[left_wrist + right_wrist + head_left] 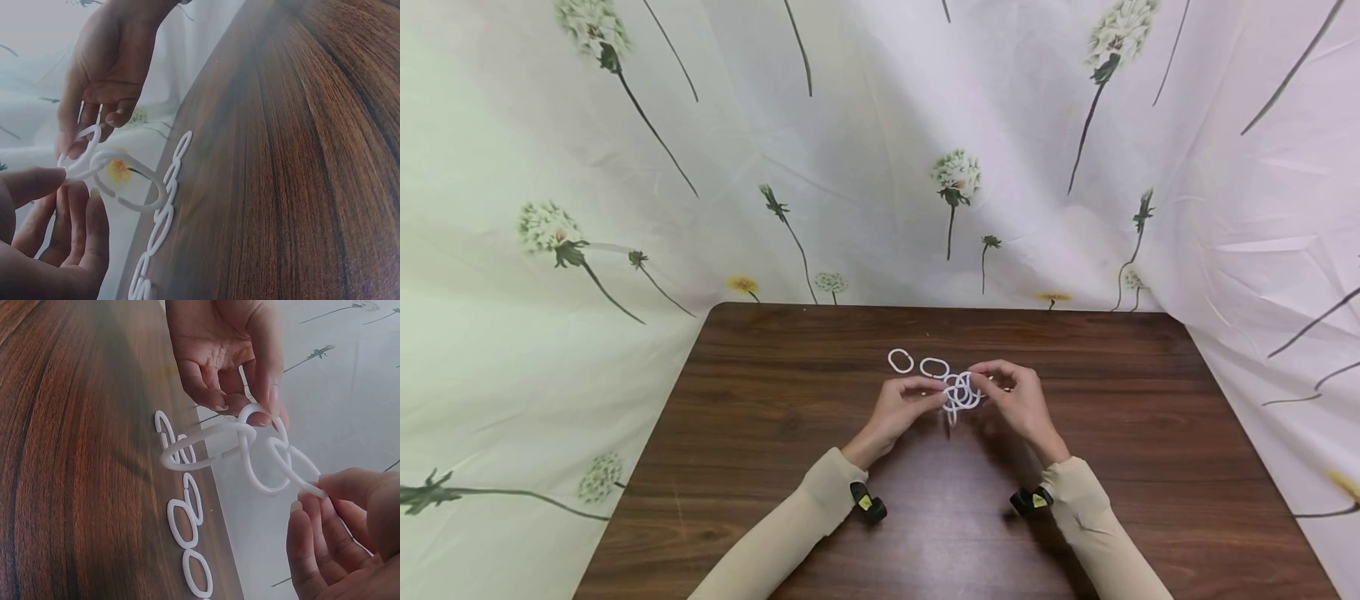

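Linking step: left hand [901, 406] and right hand [1017, 393] each pinch a ring of the chain [962, 392] held above the counter [775, 433]; next link likely needs a loose ring [900, 361].

White oval plastic rings [962, 392] linked in a chain, held above table, two loose rings [917, 364] lying beyond

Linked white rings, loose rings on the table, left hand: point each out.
linked white rings [962, 393], head view, middle of the cluster held between both hands
loose rings [900, 361], head view, band of the far-left ring
left hand [901, 406], head view, back of the hand
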Action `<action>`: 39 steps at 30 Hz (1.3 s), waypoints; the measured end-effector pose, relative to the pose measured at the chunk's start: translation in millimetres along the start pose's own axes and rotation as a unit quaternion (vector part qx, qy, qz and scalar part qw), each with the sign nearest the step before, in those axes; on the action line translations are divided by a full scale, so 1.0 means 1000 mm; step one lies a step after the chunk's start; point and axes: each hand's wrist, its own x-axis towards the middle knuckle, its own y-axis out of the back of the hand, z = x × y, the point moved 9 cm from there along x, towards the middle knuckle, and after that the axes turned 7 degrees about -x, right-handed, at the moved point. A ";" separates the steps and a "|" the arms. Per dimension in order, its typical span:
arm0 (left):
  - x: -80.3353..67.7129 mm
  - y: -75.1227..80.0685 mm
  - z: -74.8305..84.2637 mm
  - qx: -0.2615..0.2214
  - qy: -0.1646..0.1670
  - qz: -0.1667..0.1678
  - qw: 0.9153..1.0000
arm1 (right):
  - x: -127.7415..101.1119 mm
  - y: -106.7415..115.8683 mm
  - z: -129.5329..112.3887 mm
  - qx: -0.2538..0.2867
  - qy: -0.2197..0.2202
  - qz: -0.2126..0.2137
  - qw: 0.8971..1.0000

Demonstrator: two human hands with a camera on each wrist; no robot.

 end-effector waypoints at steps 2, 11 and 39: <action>0.000 0.000 -0.001 0.000 0.000 0.001 1.000 | 0.002 0.000 0.009 -0.002 -0.002 0.008 1.000; 0.000 -0.003 -0.004 -0.010 0.005 -0.005 1.000 | 0.005 0.000 0.027 -0.013 0.000 0.033 0.999; 0.002 -0.004 -0.003 -0.011 0.002 0.016 1.000 | 0.002 0.004 0.019 -0.024 0.028 0.111 0.993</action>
